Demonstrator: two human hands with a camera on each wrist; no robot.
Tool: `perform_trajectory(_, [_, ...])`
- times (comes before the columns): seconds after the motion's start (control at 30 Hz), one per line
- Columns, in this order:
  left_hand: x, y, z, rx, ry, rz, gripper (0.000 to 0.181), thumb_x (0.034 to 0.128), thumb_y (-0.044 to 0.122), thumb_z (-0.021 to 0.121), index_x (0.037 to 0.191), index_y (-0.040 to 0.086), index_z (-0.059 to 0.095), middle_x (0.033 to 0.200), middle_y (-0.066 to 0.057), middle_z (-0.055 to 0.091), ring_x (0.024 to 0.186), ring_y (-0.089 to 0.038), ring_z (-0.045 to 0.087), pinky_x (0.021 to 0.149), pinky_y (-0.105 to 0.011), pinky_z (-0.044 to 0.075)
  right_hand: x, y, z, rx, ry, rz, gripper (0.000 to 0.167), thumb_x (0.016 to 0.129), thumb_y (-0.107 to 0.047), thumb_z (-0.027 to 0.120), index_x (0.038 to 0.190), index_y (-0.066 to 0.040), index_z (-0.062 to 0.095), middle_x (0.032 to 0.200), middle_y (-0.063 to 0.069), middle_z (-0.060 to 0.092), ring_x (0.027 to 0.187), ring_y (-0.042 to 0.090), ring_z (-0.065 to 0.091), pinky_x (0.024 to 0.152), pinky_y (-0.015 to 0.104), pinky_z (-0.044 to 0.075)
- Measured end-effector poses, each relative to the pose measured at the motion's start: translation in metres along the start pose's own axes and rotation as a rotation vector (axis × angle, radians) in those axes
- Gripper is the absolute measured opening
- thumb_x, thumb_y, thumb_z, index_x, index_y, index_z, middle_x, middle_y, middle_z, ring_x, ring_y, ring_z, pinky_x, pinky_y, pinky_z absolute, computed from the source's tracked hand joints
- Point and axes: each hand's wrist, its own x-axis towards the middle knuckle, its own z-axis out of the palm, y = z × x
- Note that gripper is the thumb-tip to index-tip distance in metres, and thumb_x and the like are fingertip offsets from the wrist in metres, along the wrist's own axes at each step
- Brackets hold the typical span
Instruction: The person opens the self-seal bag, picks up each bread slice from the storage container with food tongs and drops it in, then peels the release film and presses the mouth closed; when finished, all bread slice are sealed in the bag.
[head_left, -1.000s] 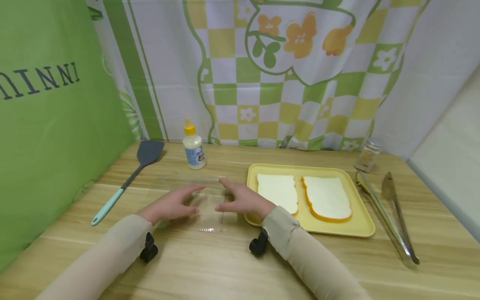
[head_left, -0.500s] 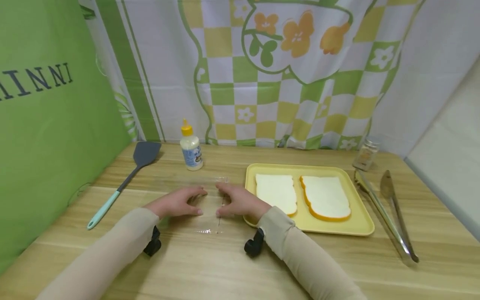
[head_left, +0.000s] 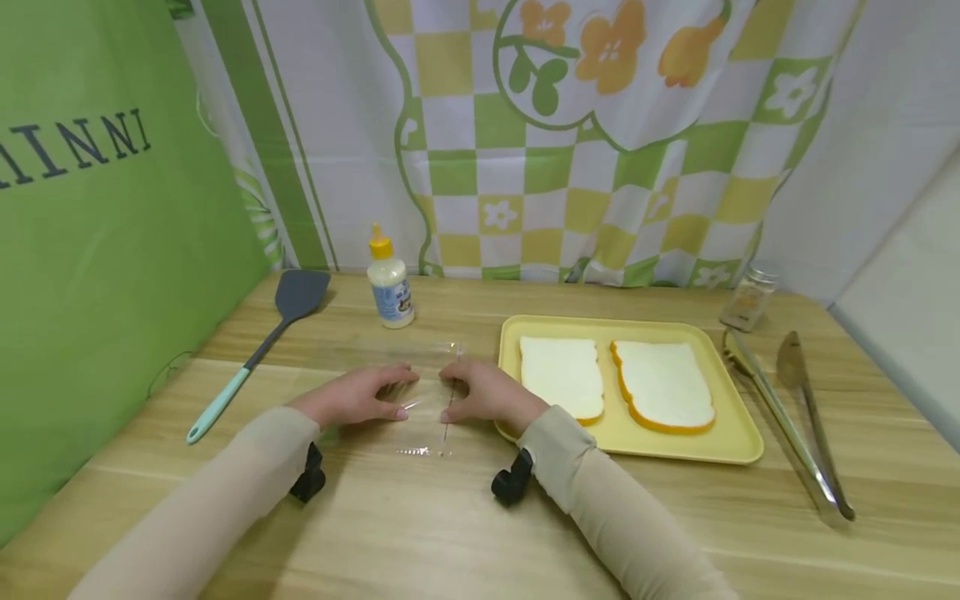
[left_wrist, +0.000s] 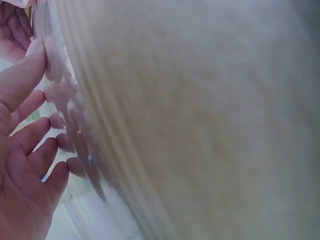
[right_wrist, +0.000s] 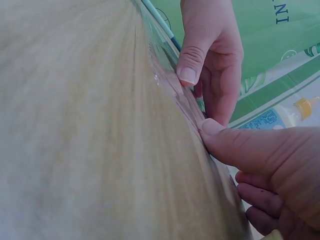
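Observation:
A thin clear plastic piece (head_left: pixel 423 435), perhaps a flat bag, lies on the wooden table, with shiny creases and a fine line along its right side. My left hand (head_left: pixel 356 397) rests over its middle, relaxed fingers spread and tips touching the film. At its right edge is my right hand (head_left: pixel 491 395), fingers bent and thumb pointing inward. The right wrist view has the right thumb (right_wrist: pixel 220 135) pressing on the plastic's surface; the left thumb (right_wrist: pixel 192 65) is close by. Fingertips reflect in the film (left_wrist: pixel 72 125) in the left wrist view.
Right of the hands, a yellow tray (head_left: pixel 738 442) bears two bread slices (head_left: pixel 558 375). Metal tongs (head_left: pixel 783 417) and a glass shaker (head_left: pixel 750 298) stand beyond it. A yellow-capped bottle (head_left: pixel 392 292) is at the back; a spatula (head_left: pixel 262 346) lies left.
Both hands have drawn slightly closer to the plastic and lowered onto it, the right fingers bending more at its edge. The head view has shifted a little.

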Motion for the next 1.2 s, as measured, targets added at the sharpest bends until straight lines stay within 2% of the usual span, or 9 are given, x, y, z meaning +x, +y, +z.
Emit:
perform_trajectory(0.2, [-0.002,-0.004,0.0,0.021,0.008,0.044,0.063,0.0864,0.039,0.063,0.137,0.007,0.043,0.146,-0.023,0.029,0.134,-0.041,0.027,0.107,-0.055,0.024,0.0,0.0,-0.001,-0.026,-0.01,0.002,0.059,0.072,-0.022,0.08,0.122,-0.002,0.056,0.122,0.013,0.059,0.114,0.025,0.052,0.101,0.038,0.038])
perform_trajectory(0.43, [-0.004,-0.008,0.0,-0.018,-0.015,0.007,0.059,0.0874,0.03,0.064,0.138,0.01,0.043,0.148,-0.018,0.028,0.135,-0.037,0.026,0.109,-0.052,0.023,0.002,0.0,-0.001,-0.047,-0.015,-0.02,0.055,0.072,-0.022,0.08,0.119,-0.002,0.059,0.118,0.011,0.061,0.11,0.024,0.053,0.099,0.037,0.04])
perform_trajectory(0.6, [-0.006,-0.013,0.0,-0.019,-0.016,0.015,0.054,0.0886,0.028,0.062,0.137,0.011,0.045,0.148,-0.017,0.031,0.134,-0.036,0.029,0.107,-0.051,0.028,0.002,0.0,-0.001,-0.039,-0.021,-0.003,0.055,0.071,-0.021,0.08,0.119,-0.003,0.059,0.118,0.011,0.061,0.112,0.024,0.053,0.1,0.037,0.039])
perform_trajectory(0.8, [-0.018,-0.019,0.0,-0.017,0.011,0.042,0.051,0.0891,0.029,0.061,0.135,0.011,0.048,0.146,-0.017,0.033,0.133,-0.037,0.031,0.106,-0.052,0.028,0.0,-0.001,-0.002,-0.024,-0.019,0.002,0.056,0.07,-0.019,0.081,0.119,-0.003,0.059,0.118,0.011,0.061,0.112,0.024,0.053,0.101,0.037,0.039])
perform_trajectory(0.93, [-0.026,-0.023,0.0,-0.001,0.037,0.027,0.049,0.0888,0.029,0.062,0.133,0.012,0.051,0.145,-0.016,0.036,0.132,-0.036,0.033,0.106,-0.052,0.028,0.0,-0.002,-0.002,-0.024,-0.016,0.006,0.056,0.07,-0.017,0.081,0.12,-0.003,0.059,0.12,0.011,0.06,0.114,0.024,0.052,0.102,0.036,0.037])
perform_trajectory(1.1, [-0.032,-0.023,-0.001,0.006,0.062,0.02,0.044,0.0889,0.026,0.062,0.129,0.01,0.055,0.141,-0.015,0.042,0.129,-0.036,0.039,0.105,-0.051,0.03,0.0,-0.002,0.0,-0.022,-0.011,0.007,0.056,0.069,-0.015,0.081,0.119,-0.003,0.059,0.12,0.011,0.06,0.114,0.024,0.052,0.102,0.036,0.038])
perform_trajectory(1.2, [-0.034,-0.022,-0.001,0.029,0.074,0.043,0.04,0.09,0.025,0.06,0.126,0.008,0.058,0.139,-0.017,0.044,0.125,-0.037,0.043,0.104,-0.052,0.032,0.0,-0.002,-0.001,-0.018,-0.013,0.004,0.057,0.069,-0.014,0.081,0.12,-0.002,0.059,0.121,0.011,0.06,0.115,0.025,0.052,0.102,0.036,0.037])
